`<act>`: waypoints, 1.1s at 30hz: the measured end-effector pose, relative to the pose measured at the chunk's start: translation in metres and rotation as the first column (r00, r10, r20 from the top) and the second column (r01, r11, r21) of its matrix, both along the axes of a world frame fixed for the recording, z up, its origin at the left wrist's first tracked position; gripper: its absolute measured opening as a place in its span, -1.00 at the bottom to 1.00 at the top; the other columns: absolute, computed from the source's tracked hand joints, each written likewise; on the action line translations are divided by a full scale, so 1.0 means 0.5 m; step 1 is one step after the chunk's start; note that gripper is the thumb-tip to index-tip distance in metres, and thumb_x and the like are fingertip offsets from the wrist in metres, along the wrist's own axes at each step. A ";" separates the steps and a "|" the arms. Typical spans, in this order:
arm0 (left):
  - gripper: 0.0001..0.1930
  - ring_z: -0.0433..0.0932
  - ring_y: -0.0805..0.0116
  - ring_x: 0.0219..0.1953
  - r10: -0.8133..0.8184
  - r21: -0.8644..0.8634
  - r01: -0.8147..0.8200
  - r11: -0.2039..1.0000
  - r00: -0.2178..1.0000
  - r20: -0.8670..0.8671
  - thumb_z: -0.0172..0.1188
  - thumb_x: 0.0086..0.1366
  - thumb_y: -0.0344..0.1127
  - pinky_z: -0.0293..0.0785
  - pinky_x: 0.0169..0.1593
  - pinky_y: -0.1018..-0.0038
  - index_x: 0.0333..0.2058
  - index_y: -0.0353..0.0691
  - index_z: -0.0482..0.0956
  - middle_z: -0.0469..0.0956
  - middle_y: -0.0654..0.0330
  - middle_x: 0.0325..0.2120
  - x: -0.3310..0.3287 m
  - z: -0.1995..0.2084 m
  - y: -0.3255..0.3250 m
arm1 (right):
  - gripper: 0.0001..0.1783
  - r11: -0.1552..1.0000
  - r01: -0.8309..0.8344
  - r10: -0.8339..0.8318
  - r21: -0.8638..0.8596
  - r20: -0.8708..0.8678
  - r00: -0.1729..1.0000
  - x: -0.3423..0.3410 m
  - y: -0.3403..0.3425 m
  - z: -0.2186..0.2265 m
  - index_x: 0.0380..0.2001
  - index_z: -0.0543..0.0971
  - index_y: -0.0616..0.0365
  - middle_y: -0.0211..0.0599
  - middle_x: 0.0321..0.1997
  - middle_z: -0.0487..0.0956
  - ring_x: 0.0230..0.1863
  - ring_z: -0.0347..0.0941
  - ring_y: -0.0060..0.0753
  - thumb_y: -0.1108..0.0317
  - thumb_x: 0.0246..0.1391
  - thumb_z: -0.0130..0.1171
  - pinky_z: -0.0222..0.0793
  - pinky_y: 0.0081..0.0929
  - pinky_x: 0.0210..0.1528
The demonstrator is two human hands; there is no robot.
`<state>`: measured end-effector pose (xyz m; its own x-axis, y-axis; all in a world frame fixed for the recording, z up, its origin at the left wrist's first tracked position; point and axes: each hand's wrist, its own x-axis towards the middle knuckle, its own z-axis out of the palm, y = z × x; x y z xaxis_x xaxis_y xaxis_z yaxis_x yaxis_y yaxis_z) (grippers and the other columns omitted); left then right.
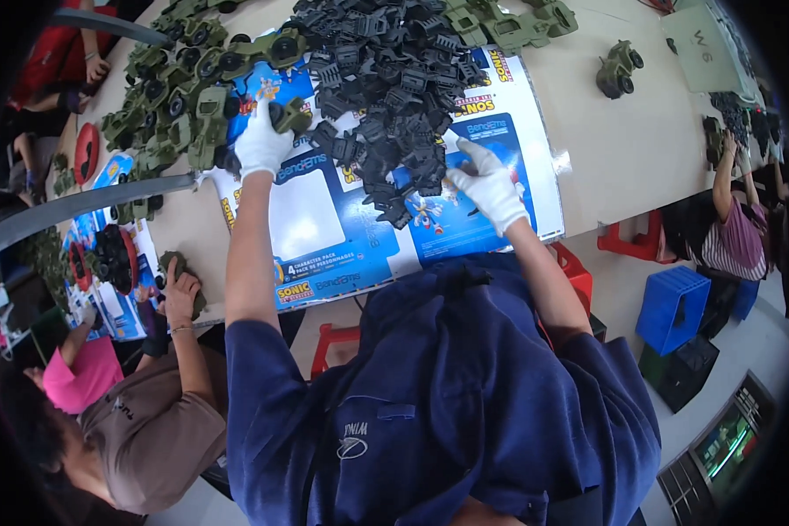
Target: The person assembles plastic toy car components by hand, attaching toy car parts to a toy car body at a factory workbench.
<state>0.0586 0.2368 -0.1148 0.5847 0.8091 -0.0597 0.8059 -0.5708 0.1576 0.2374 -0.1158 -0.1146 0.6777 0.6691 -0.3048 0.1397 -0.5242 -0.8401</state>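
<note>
My left hand [261,147], in a white glove, grips a small olive-green toy vehicle [293,116] at the left side of the black heap. One finger stretches away from me; the toy partly hides the others' hold. My right hand [493,186], also gloved in white, hovers by the heap's right edge with its fingers apart and nothing visible in them. Between my hands lies the large heap of black plastic toy parts [386,96], spilling toward me over a printed blue and white sheet [359,250].
Many olive-green toy vehicles [171,105] crowd the table's left. One more toy vehicle [620,70] stands at the right, near a pale green bin [708,54]. A grey curved bar [88,206] crosses the left side. A co-worker's hand [181,287] works close by at left. A blue crate [672,309] sits on the floor.
</note>
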 end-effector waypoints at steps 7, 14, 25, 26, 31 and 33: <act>0.08 0.43 -0.13 0.16 0.425 -0.118 -0.409 0.905 0.862 0.275 0.35 0.03 0.01 0.35 0.18 0.21 0.38 -0.25 -0.11 0.38 -0.27 0.13 -0.163 0.009 -0.164 | -0.25 0.997 -0.072 0.071 0.002 -0.181 0.981 0.012 0.050 -0.067 0.23 0.33 0.33 -0.09 -0.06 0.60 -0.40 0.55 -0.49 0.34 -0.01 0.40 0.51 -0.57 -0.37; -0.22 0.41 -0.02 0.11 0.998 -0.981 0.184 0.067 -0.012 0.066 0.06 0.32 0.21 0.34 0.20 0.00 0.29 -0.18 0.05 0.32 -0.08 0.14 -0.280 -0.037 -0.306 | -0.35 0.992 0.118 -0.123 -0.037 -0.361 0.924 -0.020 0.056 -0.017 0.19 0.39 0.31 -0.13 -0.17 0.60 -0.37 0.55 -0.49 0.44 0.01 0.35 0.49 -0.58 -0.37; -0.33 0.54 0.17 -0.05 0.258 -0.370 -0.149 0.917 0.929 0.265 0.43 0.05 -0.01 0.43 0.03 0.22 0.08 -0.23 0.47 0.54 0.02 -0.04 -0.256 0.083 -0.406 | -0.72 0.983 0.181 -0.163 0.035 -0.289 0.943 0.045 -0.035 -0.028 -0.09 0.60 0.32 -0.26 -0.21 0.66 -0.26 0.54 -0.57 0.54 0.09 0.22 0.46 -0.64 -0.16; -0.25 0.48 0.14 0.06 -0.079 -0.007 0.081 0.997 0.987 0.143 0.44 0.02 -0.02 0.35 0.16 0.17 0.16 -0.19 0.41 0.52 0.03 0.01 -0.227 0.107 -0.379 | -0.72 0.981 0.194 -0.178 0.029 -0.282 0.943 0.049 -0.045 -0.032 -0.09 0.60 0.32 -0.26 -0.21 0.66 -0.26 0.54 -0.57 0.54 0.09 0.22 0.46 -0.64 -0.16; 0.14 0.43 0.09 0.16 -0.337 -0.243 0.264 0.933 0.880 -0.336 0.44 -0.17 0.25 0.15 0.28 0.08 0.32 -0.13 0.08 0.50 0.01 0.04 -0.170 0.055 -0.296 | -0.71 0.989 0.041 -0.075 0.144 0.240 0.968 0.044 -0.072 -0.029 -0.14 0.62 0.20 -0.25 -0.29 0.64 -0.31 0.57 -0.34 0.61 0.02 0.21 0.49 -0.49 -0.17; 0.15 0.52 0.07 0.03 -0.338 -0.283 0.241 0.928 0.865 -0.372 0.39 -0.15 0.33 0.28 0.18 0.15 0.32 -0.18 0.11 0.54 -0.02 -0.03 -0.160 0.067 -0.299 | -0.69 0.967 -0.252 0.134 0.042 0.756 0.641 0.047 -0.091 0.001 -0.25 0.62 0.05 -0.24 -0.29 0.60 -0.19 0.55 -0.12 0.64 -0.10 0.18 0.47 -0.27 -0.10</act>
<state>-0.0213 0.0874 -0.0811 0.6739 0.5446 -0.4993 0.6288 -0.7776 0.0006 0.2607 -0.1615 -0.1141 0.4871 0.8038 0.3416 0.8306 -0.3056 -0.4655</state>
